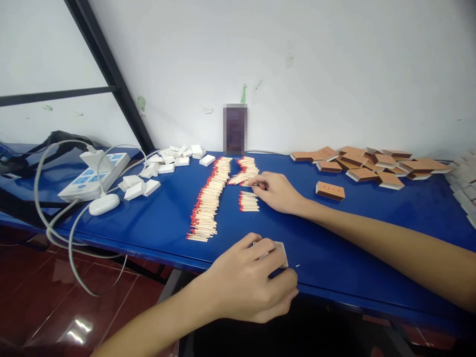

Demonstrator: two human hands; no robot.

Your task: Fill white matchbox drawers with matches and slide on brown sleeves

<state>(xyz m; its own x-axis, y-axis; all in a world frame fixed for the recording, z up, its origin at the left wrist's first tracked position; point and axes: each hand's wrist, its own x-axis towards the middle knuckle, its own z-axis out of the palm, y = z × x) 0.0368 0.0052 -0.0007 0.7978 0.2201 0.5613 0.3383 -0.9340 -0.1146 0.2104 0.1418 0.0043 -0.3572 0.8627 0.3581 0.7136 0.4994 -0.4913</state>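
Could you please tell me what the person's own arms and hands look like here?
The left hand and right hand are both bare: no gloves, rings, watch or bracelet can be seen. The left forearm and right forearm are slim, with no sleeve in view.

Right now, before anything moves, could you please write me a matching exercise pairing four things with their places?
1. Left hand
2. Right hand
3. Orange matchbox sleeves
4. Power strip

A. Mostly heaped on the right of the blue table
B. At the red-tipped matches
C. On the table's left side
D. Over a white matchbox tray near the front edge

Pairs: 1-D, 2-B, 3-A, 4-C
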